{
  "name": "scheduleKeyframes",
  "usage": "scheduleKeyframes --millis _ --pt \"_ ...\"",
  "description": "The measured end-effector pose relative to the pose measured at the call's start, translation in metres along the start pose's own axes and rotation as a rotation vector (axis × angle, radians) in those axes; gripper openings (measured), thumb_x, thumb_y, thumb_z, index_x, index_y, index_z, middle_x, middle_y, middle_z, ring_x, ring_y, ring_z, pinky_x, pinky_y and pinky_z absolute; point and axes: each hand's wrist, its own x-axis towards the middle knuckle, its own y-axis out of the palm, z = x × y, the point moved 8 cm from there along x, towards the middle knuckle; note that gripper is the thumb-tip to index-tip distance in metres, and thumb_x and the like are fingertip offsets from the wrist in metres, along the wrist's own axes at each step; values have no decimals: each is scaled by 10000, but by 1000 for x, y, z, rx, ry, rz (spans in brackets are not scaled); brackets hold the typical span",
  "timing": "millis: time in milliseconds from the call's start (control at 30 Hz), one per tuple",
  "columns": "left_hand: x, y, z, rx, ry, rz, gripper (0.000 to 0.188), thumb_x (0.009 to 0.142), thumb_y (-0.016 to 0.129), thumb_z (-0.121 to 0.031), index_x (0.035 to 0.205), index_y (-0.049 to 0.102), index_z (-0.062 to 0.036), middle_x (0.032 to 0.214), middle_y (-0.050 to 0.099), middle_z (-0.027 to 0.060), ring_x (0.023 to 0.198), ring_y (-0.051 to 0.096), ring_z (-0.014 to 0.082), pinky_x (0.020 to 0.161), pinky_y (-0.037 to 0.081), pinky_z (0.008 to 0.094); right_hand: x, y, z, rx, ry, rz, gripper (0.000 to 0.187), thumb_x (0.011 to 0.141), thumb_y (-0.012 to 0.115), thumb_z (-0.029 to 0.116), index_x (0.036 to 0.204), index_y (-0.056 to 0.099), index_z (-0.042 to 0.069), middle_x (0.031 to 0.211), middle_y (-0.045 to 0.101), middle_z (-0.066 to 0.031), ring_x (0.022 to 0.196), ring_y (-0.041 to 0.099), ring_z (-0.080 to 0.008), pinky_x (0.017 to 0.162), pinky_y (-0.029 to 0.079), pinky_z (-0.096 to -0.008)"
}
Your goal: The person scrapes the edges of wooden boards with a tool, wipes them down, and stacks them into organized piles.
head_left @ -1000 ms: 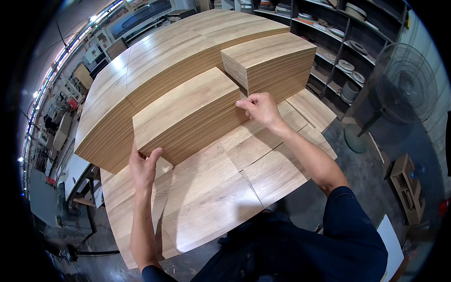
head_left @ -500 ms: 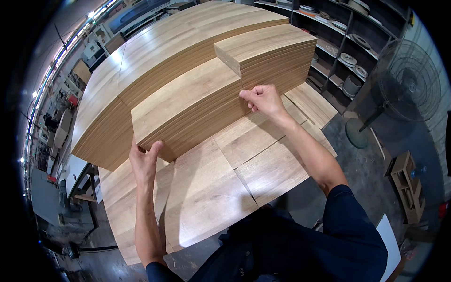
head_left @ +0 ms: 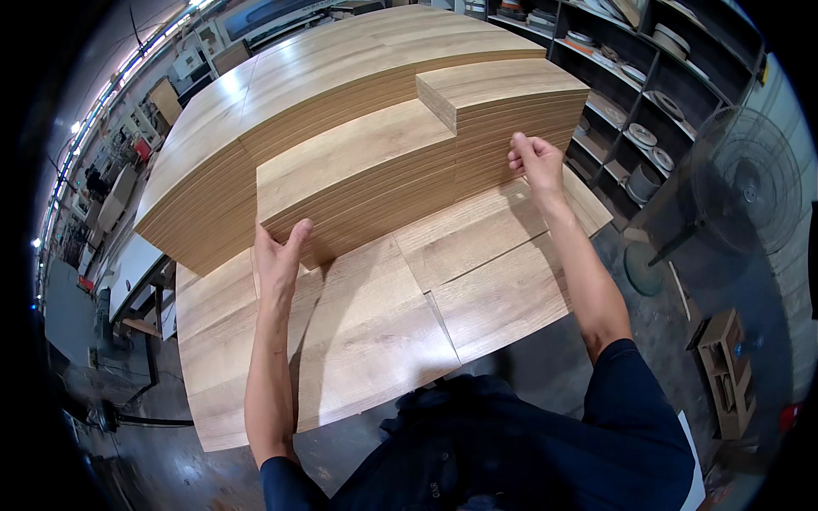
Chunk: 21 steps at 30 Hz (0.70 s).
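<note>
In front of me stands a low stack of wood-grain boards [head_left: 358, 146], its layered edges facing me. A taller stack of like boards [head_left: 520, 128] adjoins its right end. My left hand [head_left: 279, 255] cups the low stack's near left corner, with the thumb at the front and the other fingers partly hidden at the end. My right hand [head_left: 538, 163] is closed, fingers curled and thumb against them, just before the taller stack's front edges. Nothing shows in it, and whether it touches the boards I cannot tell.
Behind lies a larger pile of boards [head_left: 341, 64]. Flat boards [head_left: 366, 315] lie under and in front of the stacks, with gaps between some. A standing fan [head_left: 741, 179] and shelves with rolls [head_left: 639, 102] are at the right. A small wooden rack [head_left: 724, 375] stands on the floor.
My right hand has moved right along the stack fronts, from near the low stack's right end to the taller stack. The left hand stays at the left corner. The view has shifted slightly.
</note>
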Motion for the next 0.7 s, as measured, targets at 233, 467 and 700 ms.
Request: scheduleKeyframes --millis 233,467,700 --pt "1 -7 8 -2 5 39 707 782 821 -144 1369 449 -16 1264 605 127 1168 566 234 1023 438 349 29 -67 -4 96 -183 -261 237 948 669 204 1083 645 11 921 668 -41 794 607 -85 681 484 -220" --pt "-3 1 7 254 39 -77 721 776 828 -194 1344 443 26 1233 613 162 1132 588 243 992 466 363 71 -131 -23 -218 -82 -367 905 812 796 378 1428 336 -98 1408 449 -240 1271 480 -294 1037 414 -381" --pt "-45 25 -85 870 703 -507 585 834 741 -115 1328 467 40 1156 649 182 1126 598 299 1005 452 377 77 -110 -22 -79 -96 -101 669 907 703 377 1350 450 -57 1261 601 -164 1170 555 -199 1008 408 -330"
